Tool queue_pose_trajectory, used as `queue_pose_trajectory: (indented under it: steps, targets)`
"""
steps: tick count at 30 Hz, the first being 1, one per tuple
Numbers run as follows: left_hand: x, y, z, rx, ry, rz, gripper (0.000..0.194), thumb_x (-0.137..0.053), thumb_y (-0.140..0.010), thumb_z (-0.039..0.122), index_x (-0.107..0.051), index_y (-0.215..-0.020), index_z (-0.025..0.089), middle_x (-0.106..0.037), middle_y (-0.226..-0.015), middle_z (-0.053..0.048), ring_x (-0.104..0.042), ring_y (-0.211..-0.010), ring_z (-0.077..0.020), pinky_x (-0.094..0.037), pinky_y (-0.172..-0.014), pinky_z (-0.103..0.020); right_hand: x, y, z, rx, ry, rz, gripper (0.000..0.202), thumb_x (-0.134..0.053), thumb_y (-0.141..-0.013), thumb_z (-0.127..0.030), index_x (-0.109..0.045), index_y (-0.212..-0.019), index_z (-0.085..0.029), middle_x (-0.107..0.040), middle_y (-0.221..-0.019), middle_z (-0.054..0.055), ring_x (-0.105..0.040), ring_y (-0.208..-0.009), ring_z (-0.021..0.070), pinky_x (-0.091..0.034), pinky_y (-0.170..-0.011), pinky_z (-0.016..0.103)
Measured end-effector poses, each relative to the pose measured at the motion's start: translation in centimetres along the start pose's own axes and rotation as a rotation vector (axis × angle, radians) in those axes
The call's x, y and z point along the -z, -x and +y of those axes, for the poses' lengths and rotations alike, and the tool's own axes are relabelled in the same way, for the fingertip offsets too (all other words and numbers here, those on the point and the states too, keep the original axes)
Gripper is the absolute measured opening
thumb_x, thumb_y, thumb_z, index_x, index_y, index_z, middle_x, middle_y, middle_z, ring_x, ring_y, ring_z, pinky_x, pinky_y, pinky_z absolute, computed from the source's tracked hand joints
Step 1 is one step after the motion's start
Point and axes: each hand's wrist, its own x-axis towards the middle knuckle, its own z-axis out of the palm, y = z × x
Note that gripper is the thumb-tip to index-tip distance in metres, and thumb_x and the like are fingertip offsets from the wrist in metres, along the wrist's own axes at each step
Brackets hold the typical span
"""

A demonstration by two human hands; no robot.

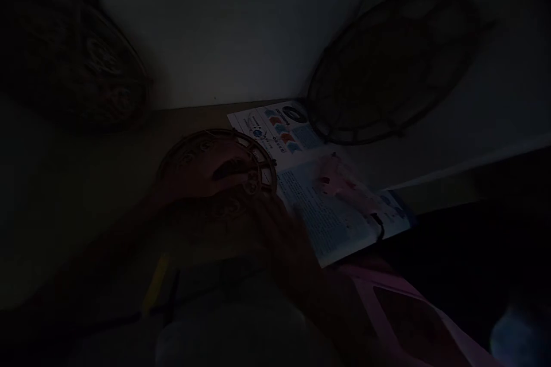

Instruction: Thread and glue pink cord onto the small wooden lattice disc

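Note:
The view is very dark. A round openwork piece [267, 171] with a ringed rim and curled shapes inside lies on the brown table surface. Over its upper left part rests my left hand [202, 169], its fingers reaching right toward a small curl; whether they pinch anything is too dark to tell. My right hand [282, 229] is at the lower right edge of the piece, fingers stretched out and touching or nearly touching it.
Right of the piece an open printed booklet [310, 212] bears a pink glue-gun-like tool [348, 192]. Two larger round frames [103, 63] [387, 63] lean at the back left and right. A yellow stick [155, 284] lies at the front, a pink-edged object [379, 304] at lower right.

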Motion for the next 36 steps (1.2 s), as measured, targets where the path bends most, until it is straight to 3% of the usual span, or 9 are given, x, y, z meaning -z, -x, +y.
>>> queue_pose_trajectory:
  steps: [6, 9, 12, 16, 21, 25, 30, 32, 36]
  targets:
    - [1.1, 0.7, -1.9, 0.064, -0.334, -0.126, 0.053, -0.051, -0.104, 0.056, -0.056, -0.14, 0.018, -0.051, -0.153, -0.016, -0.043, -0.146, -0.0318, -0.036, -0.123, -0.054, -1.0, 1.5, -2.4, -0.013, -0.016, 0.066, 0.057, -0.052, -0.101, -0.023, -0.045, -0.157, -0.014, -0.051, -0.157, 0.018, -0.043, -0.15, 0.0391, -0.048, -0.112, 0.064]
    - [1.2, 0.9, -2.1, 0.051, -0.369, -0.134, 0.052, -0.05, -0.104, 0.054, -0.054, -0.142, 0.018, -0.05, -0.155, -0.016, -0.043, -0.147, -0.0309, -0.037, -0.124, -0.053, -1.4, 2.3, -4.2, -0.039, -0.069, 0.081, 0.058, -0.059, -0.098, -0.028, -0.049, -0.156, -0.026, -0.056, -0.154, 0.015, -0.046, -0.147, 0.0416, -0.052, -0.107, 0.063]
    - [0.9, 1.0, -1.5, 0.05, -0.39, -0.165, 0.049, -0.048, -0.106, 0.05, -0.055, -0.143, 0.019, -0.051, -0.154, -0.015, -0.045, -0.146, -0.0299, -0.039, -0.123, -0.052, -0.8, 2.8, -5.4, -0.032, -0.114, 0.102, 0.056, -0.063, -0.098, -0.04, -0.051, -0.152, -0.034, -0.054, -0.155, 0.011, -0.05, -0.144, 0.0373, -0.052, -0.108, 0.06]
    - [-0.1, 1.9, -0.7, 0.025, -0.436, -0.188, 0.053, -0.045, -0.107, 0.051, -0.05, -0.15, 0.02, -0.047, -0.159, -0.014, -0.039, -0.152, -0.0296, -0.035, -0.126, -0.051, 0.5, 3.3, -5.3, 0.001, -0.165, 0.122, 0.046, -0.062, -0.1, -0.047, -0.058, -0.143, -0.029, -0.053, -0.153, 0.012, -0.055, -0.135, 0.0288, -0.049, -0.112, 0.055]
    - [-0.9, 3.4, -1.0, 0.005, -0.405, -0.235, 0.067, -0.044, -0.106, 0.054, -0.033, -0.163, 0.02, -0.028, -0.17, -0.014, -0.022, -0.16, -0.0322, -0.023, -0.13, -0.055, 1.4, 3.6, -1.9, 0.011, -0.184, 0.163, 0.049, -0.06, -0.101, -0.047, -0.056, -0.145, -0.026, -0.058, -0.147, 0.012, -0.061, -0.128, 0.0278, -0.053, -0.106, 0.054]
    - [-0.9, 4.0, -1.6, -0.001, -0.377, -0.25, 0.063, -0.043, -0.107, 0.05, -0.032, -0.163, 0.024, -0.025, -0.171, -0.012, -0.015, -0.161, -0.0356, -0.018, -0.129, -0.06, 1.4, 1.1, 1.2, -0.011, -0.179, 0.236, 0.052, -0.05, -0.105, -0.023, -0.044, -0.156, -0.027, -0.065, -0.139, 0.014, -0.063, -0.128, 0.0262, -0.061, -0.096, 0.044]
    - [-0.3, 4.4, -2.1, 0.026, -0.359, -0.211, 0.054, -0.049, -0.105, 0.049, -0.041, -0.158, 0.041, -0.022, -0.173, -0.005, -0.013, -0.161, -0.0406, -0.013, -0.125, -0.069, 1.9, -2.5, 3.9, 0.05, -0.165, 0.245, 0.038, -0.05, -0.101, -0.015, -0.063, -0.136, -0.022, -0.075, -0.118, 0.012, -0.068, -0.118, 0.0254, -0.059, -0.101, 0.044]
    - [0.3, 4.5, -2.1, 0.023, -0.347, -0.241, 0.055, -0.049, -0.105, 0.049, -0.036, -0.159, 0.046, -0.023, -0.173, -0.003, -0.017, -0.16, -0.0388, -0.011, -0.126, -0.067, 2.8, -2.0, 5.9, 0.005, -0.063, 0.356, 0.034, -0.054, -0.1, -0.019, -0.066, -0.132, -0.023, -0.076, -0.115, 0.013, -0.071, -0.111, 0.0275, -0.061, -0.094, 0.045]
    - [1.4, 4.5, -2.5, 0.011, -0.346, -0.313, 0.056, -0.048, -0.106, 0.048, -0.034, -0.16, 0.045, -0.016, -0.174, -0.001, -0.02, -0.16, -0.0346, -0.01, -0.129, -0.062, 4.4, 1.3, 11.3, -0.22, 0.009, 0.309, 0.037, -0.052, -0.099, -0.028, -0.064, -0.134, -0.022, -0.072, -0.118, 0.016, -0.07, -0.108, 0.0345, -0.057, -0.092, 0.055]
